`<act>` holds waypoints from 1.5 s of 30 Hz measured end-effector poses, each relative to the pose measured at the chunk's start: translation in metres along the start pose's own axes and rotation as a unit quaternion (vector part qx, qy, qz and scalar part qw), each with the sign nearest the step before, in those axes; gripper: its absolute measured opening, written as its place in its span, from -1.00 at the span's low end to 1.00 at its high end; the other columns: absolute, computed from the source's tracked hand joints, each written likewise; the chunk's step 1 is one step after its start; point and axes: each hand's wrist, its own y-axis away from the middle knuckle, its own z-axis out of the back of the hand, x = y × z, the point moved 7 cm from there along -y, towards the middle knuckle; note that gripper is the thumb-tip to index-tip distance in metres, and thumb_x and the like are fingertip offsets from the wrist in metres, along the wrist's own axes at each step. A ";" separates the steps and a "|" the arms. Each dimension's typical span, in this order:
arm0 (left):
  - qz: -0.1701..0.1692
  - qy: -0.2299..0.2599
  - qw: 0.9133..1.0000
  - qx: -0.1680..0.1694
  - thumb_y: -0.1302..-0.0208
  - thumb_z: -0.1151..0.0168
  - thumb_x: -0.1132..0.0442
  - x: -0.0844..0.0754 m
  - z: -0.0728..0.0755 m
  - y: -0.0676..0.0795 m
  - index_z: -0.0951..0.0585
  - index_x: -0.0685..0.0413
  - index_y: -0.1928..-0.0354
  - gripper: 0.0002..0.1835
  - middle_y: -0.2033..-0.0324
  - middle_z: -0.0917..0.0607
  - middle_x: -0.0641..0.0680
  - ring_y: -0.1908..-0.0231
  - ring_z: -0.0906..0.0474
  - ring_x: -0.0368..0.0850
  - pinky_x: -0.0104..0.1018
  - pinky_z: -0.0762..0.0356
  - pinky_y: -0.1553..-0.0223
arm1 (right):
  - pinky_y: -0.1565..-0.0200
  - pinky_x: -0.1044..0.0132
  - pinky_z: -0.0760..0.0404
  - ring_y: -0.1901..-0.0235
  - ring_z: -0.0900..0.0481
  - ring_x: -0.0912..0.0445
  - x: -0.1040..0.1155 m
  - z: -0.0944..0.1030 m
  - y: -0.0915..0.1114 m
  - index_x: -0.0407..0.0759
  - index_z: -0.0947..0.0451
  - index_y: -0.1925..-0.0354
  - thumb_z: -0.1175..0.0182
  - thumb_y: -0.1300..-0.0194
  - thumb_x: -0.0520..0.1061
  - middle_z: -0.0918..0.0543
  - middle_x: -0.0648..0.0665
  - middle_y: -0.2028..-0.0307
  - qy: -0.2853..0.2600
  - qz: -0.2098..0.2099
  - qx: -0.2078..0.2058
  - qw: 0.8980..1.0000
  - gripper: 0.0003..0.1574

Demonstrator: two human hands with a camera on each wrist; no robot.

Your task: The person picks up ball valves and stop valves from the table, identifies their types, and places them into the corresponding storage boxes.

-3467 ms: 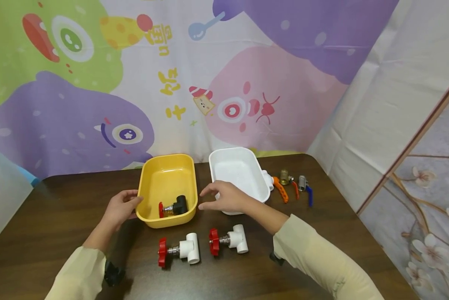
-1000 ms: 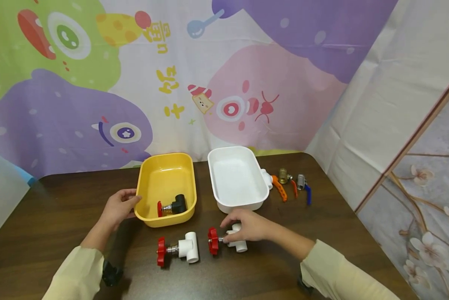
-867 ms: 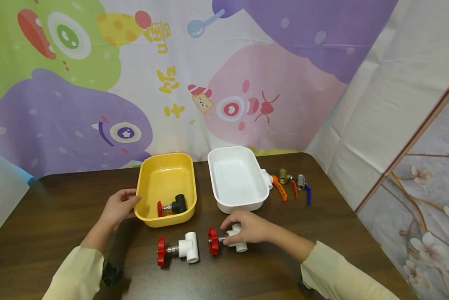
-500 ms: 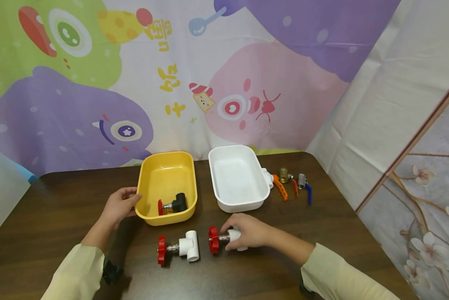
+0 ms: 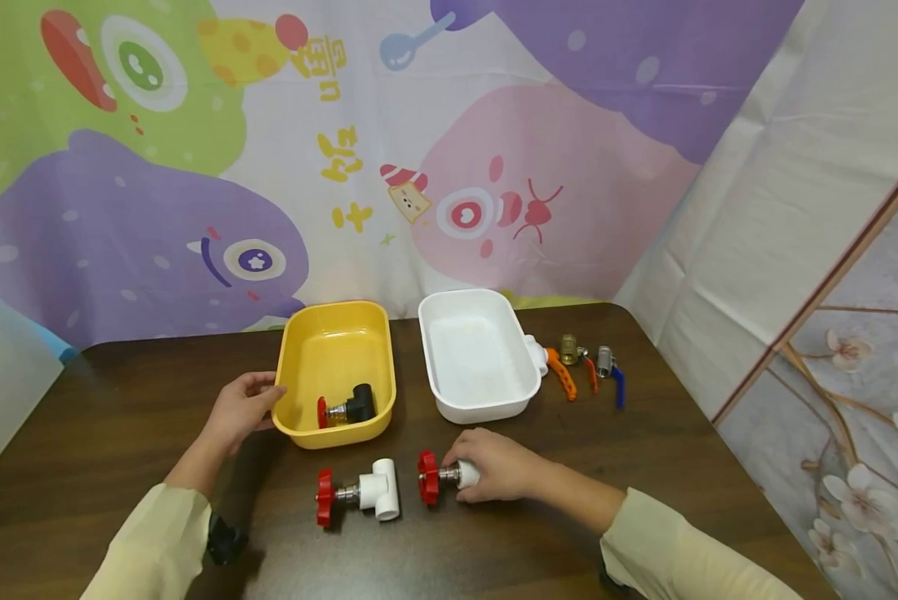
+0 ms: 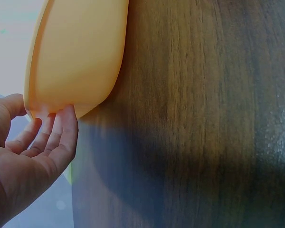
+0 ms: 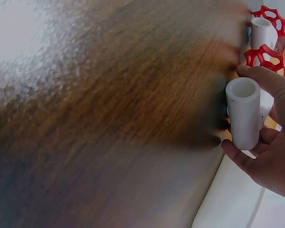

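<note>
My left hand (image 5: 239, 412) holds the near left rim of a yellow tray (image 5: 291, 367). In the left wrist view the thumb is at one side of the tray wall (image 6: 76, 71) and the fingers curl against the other. Inside the tray lies a black stop valve (image 5: 359, 404) with a red handwheel. My right hand (image 5: 505, 467) grips the white tee body of a stop valve (image 5: 467, 473), its red handwheel pointing left; the hand hides much of the tee. In the right wrist view, thumb and fingers are round the white tee (image 7: 244, 114).
Another white stop valve (image 5: 377, 490) with a red handwheel lies in front of the yellow tray. A white tray (image 5: 479, 412) stands at the back. Right of it lie a white ball valve with an orange lever (image 5: 561, 375), a brass one (image 5: 569, 350) and a blue-levered one (image 5: 605, 362).
My right hand has come from between the trays down to the right white valve and taken hold of its tee. My left hand has stayed at the yellow tray's rim.
</note>
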 end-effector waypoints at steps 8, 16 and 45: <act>0.005 0.006 1.000 0.003 -0.40 0.03 0.14 0.001 -0.001 -0.001 -0.16 0.40 -0.30 -0.42 -0.15 -0.35 0.43 -0.02 -0.51 0.19 -0.16 -0.65 0.18 | 0.17 0.43 -0.45 0.17 -0.46 0.19 0.002 0.001 0.000 -0.05 -0.61 0.12 -0.40 0.04 -0.03 -0.58 0.01 0.17 0.009 0.001 -0.006 1.000 -0.56; 0.006 0.006 1.000 -0.003 -0.39 0.03 0.15 0.000 0.000 0.000 -0.17 0.40 -0.29 -0.42 -0.14 -0.36 0.42 -0.02 -0.50 0.20 -0.16 -0.64 0.17 | 0.24 0.47 -0.44 0.23 -0.45 0.23 0.001 0.002 -0.002 -0.06 -0.61 0.11 -0.39 0.03 -0.06 -0.57 0.02 0.20 -0.006 -0.002 -0.016 1.000 -0.57; 0.007 0.004 1.000 -0.003 -0.39 0.01 0.14 0.000 0.002 0.000 -0.19 0.38 -0.29 -0.43 -0.15 -0.37 0.42 -0.03 -0.50 0.24 -0.14 -0.63 0.15 | 0.26 0.50 -0.44 0.25 -0.45 0.22 0.031 0.042 -0.029 -0.05 -0.60 0.11 -0.36 -0.02 -0.06 -0.59 0.03 0.22 -0.025 0.047 -0.072 0.996 -0.60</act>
